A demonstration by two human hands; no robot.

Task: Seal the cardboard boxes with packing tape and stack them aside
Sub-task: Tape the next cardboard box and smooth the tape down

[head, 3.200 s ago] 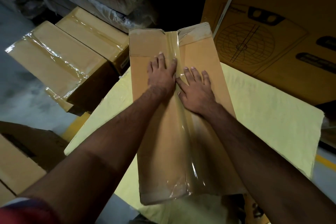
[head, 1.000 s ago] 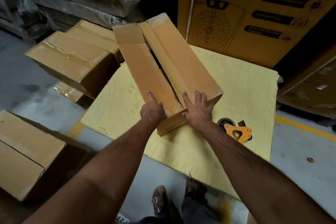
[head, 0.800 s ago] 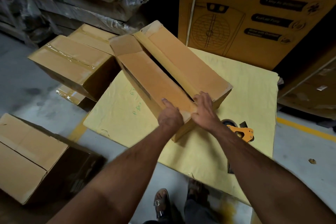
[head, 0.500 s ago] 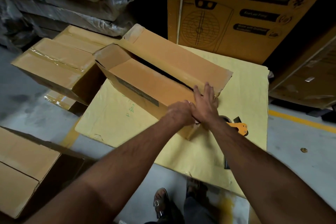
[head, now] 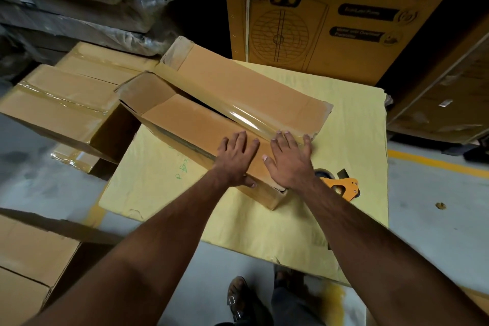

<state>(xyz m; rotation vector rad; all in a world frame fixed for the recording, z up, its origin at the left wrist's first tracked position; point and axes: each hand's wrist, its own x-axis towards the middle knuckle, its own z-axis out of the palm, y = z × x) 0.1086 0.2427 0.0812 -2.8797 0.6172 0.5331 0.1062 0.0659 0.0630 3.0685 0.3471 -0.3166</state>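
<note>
A long cardboard box (head: 211, 108) is lying slantwise at the centre of the frame on a yellow sheet (head: 264, 225) covering the tabletop, its two top flaps gaping along the middle. The left hand (head: 236, 160) is pressing flat on the near flap, fingers straight, thumb over the end. The right hand (head: 291, 159) is lying spread on the glossy taped flap. An orange tape dispenser (head: 341, 186) is sitting just right of it. Taped boxes (head: 66, 103) are sitting at left.

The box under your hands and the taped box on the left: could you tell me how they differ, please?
The box under the hands lies on the yellow sheet; the taped box sits off its left edge. The first's flaps gape at the far end; the second's seam is taped shut. Both are long brown cardboard.
</note>
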